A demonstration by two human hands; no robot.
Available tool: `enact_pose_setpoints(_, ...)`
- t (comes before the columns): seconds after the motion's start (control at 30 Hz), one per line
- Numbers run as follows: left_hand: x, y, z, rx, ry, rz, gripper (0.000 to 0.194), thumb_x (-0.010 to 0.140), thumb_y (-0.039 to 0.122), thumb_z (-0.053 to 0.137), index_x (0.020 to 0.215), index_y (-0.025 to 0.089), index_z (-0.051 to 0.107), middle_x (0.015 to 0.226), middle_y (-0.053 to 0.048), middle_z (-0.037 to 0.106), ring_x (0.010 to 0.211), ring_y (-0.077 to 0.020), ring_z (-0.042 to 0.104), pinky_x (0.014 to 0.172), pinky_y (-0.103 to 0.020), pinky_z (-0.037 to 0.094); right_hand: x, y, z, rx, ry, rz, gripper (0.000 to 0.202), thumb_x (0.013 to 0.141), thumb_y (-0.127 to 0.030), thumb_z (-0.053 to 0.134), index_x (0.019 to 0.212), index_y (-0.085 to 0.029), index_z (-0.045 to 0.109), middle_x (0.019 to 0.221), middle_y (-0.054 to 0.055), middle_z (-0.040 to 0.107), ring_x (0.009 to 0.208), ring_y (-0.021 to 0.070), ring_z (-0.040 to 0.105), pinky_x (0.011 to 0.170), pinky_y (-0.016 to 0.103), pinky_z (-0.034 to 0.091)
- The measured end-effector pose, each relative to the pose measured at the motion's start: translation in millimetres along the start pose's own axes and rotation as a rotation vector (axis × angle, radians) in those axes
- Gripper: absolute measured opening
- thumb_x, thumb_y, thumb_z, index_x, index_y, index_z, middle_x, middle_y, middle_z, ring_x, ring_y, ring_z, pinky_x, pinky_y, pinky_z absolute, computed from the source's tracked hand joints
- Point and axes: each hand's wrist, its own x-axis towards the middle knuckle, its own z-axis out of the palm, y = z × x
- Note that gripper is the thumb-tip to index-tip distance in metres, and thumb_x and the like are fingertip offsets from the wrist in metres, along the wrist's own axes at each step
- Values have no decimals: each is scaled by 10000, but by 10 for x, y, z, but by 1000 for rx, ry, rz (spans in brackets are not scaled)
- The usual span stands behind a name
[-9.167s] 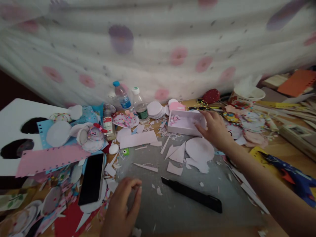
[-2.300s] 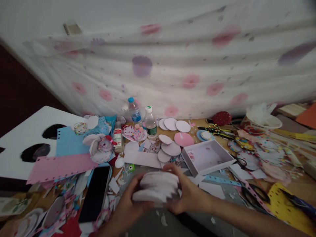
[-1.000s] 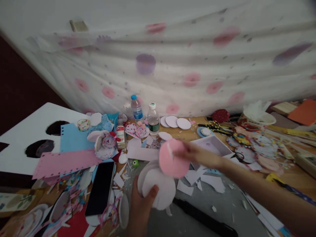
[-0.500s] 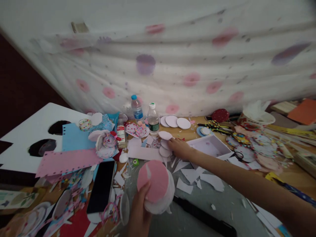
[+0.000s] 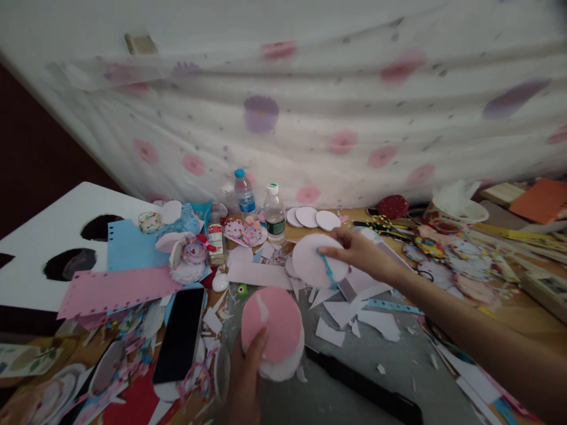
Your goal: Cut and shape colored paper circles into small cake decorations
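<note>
At the bottom centre, my left hand (image 5: 250, 360) grips a stack of round discs, with a pink disc (image 5: 277, 324) on top and white discs (image 5: 287, 367) beneath. Its thumb lies over the pink face. Further up and to the right, my right hand (image 5: 354, 251) pinches a white disc (image 5: 310, 260) by its right edge, raised above the clutter. A light blue strip shows along that disc near my fingers. Behind it are smaller pale discs (image 5: 290, 267), partly covered. A black cutter (image 5: 367, 383) lies on the grey mat (image 5: 341, 407), right of the stack.
Two bottles (image 5: 274, 215) (image 5: 245, 198) stand by the curtain-like cloth (image 5: 310, 141). A black phone (image 5: 181, 336) lies at left. Paper scraps (image 5: 330, 332) litter the mat. White discs (image 5: 328, 220) lie at the back, and a paper bowl (image 5: 469, 211) with tissue stands back right.
My right hand has moved right and up from the small pale discs and now holds a larger white disc. The white box behind it is now mostly covered. My left hand still grips the stack.
</note>
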Motion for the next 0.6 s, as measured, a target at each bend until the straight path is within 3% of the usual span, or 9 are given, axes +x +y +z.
enact_pose_setpoints(0.17, 56, 148, -36, 46, 112, -9, 503, 706, 498, 703, 1105, 210, 597, 1003, -89, 686, 955, -281, 652, 782, -369, 544, -263, 1, 65, 114, -176, 14, 466, 743, -664, 600, 644, -239, 438, 501, -74, 349, 425, 88, 299, 374, 228, 207)
enact_pose_setpoints(0.37, 33, 291, -47, 239, 174, 183, 565, 649, 470, 728, 1117, 212, 545, 1102, -91, 639, 1030, -300, 609, 893, -406, 480, -452, -93, 222, 177, -19, -87, 429, 779, -630, 613, 711, -240, 451, 610, -50, 383, 527, 118, 342, 451, 250, 261)
enact_pose_setpoints(0.5, -26, 291, 40, 193, 53, 182, 590, 626, 499, 707, 1112, 204, 549, 1056, -91, 661, 1018, -315, 614, 865, -396, 478, -605, -152, 578, 206, -22, -188, 330, 894, -579, 481, 846, -254, 455, 847, 33, 554, 770, 190, 527, 668, 316, 449)
enact_pose_setpoints(0.6, -81, 298, 159, 20, -79, 112, 547, 637, 516, 650, 1075, 197, 574, 991, -80, 681, 974, -299, 627, 774, -351, 503, -679, -190, 806, 253, -53, -129, 274, 946, -526, 386, 929, -255, 422, 1039, 80, 581, 964, 219, 555, 833, 365, 461)
